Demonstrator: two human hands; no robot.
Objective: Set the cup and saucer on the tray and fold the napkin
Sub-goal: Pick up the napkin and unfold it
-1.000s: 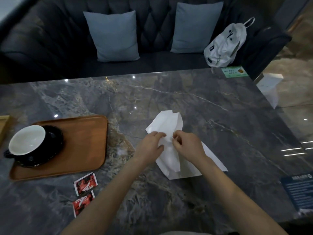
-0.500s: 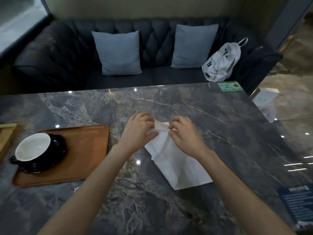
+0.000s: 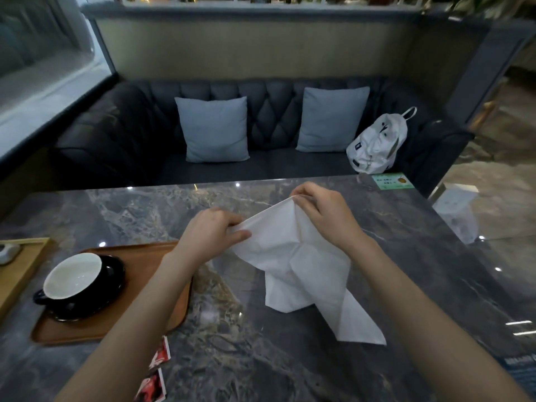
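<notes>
Wooden tray (image 3: 139, 323) at the left of the marble table (image 3: 406, 256) holds a black saucer (image 3: 111, 274) with a black, white-lined cup (image 3: 72, 277) on it; cup looks empty, mouth tilted a little toward the camera, handle pointing left. A second, paler tray (image 3: 21, 271) at the far left edge carries a small grey item, too cut off to identify. Napkin (image 3: 298, 265), white and creased, is lifted off the table at its top and hangs between both hands, partly unfolded. Its top edge runs from lower left up to upper right; its long axis slants down toward the right, ending in a pointed corner that rests on the table near the right forearm. Left hand (image 3: 211, 236) pinches the lower-left end of the top edge between thumb and curled fingers. Right hand (image 3: 324, 213) pinches the upper-right corner, held higher and farther away. Two red packets (image 3: 156, 369) lie on the table by the left forearm, just in front of the tray.
</notes>
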